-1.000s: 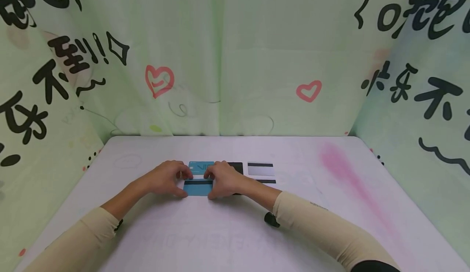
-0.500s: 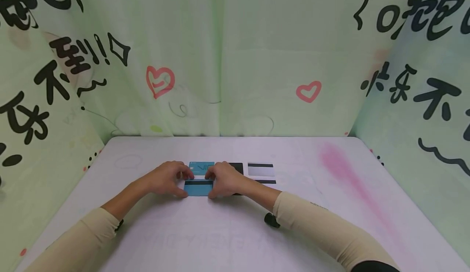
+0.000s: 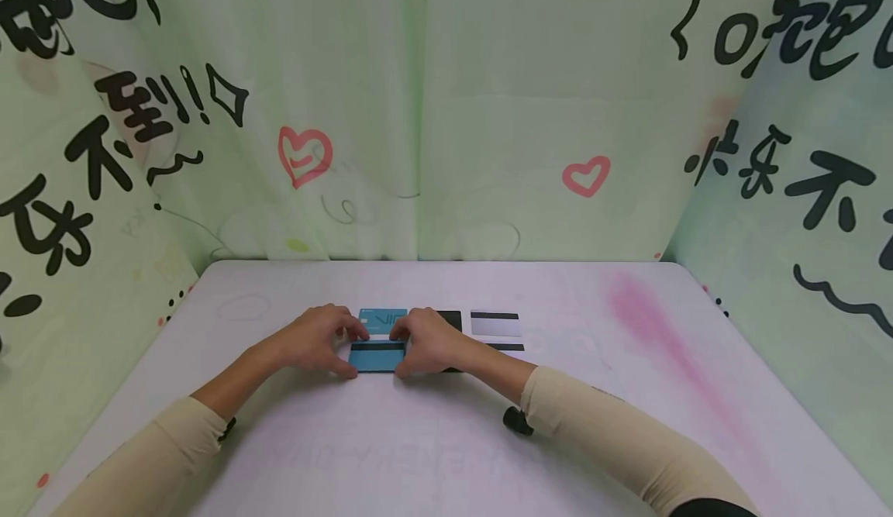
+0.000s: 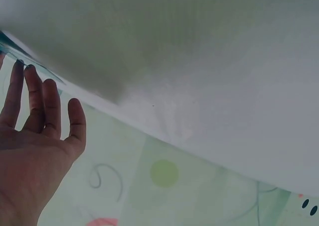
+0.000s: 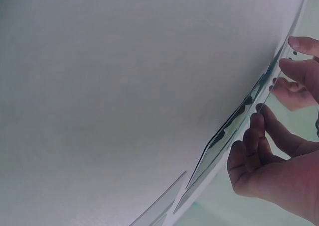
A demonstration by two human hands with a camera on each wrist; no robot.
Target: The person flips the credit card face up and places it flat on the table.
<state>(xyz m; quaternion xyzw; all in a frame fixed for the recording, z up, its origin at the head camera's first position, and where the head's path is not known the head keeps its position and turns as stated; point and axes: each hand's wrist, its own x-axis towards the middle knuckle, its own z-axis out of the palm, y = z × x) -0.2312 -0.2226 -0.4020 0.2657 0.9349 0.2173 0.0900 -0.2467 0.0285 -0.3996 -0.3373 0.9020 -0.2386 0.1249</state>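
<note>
A blue card with a dark stripe (image 3: 377, 359) lies at the front left of a small group of cards, on the table (image 3: 391, 439). My left hand (image 3: 315, 339) pinches its left end, thumb at the near corner and a finger at the far one. At the opposite end my right hand (image 3: 434, 340) holds the card likewise. Just behind it lies a blue card marked VIP (image 3: 377, 320), partly covered by the right hand. In the left wrist view the left hand (image 4: 42, 141) shows bent fingers; the right wrist view shows the right hand (image 5: 279, 166) from the side.
A black card (image 3: 452, 318) lies behind the right hand, with another dark edge below the wrist. Farther right are a silvery striped card (image 3: 495, 323) and a second striped card (image 3: 508, 346), partly behind the forearm. A green printed curtain (image 3: 488, 114) surrounds the table.
</note>
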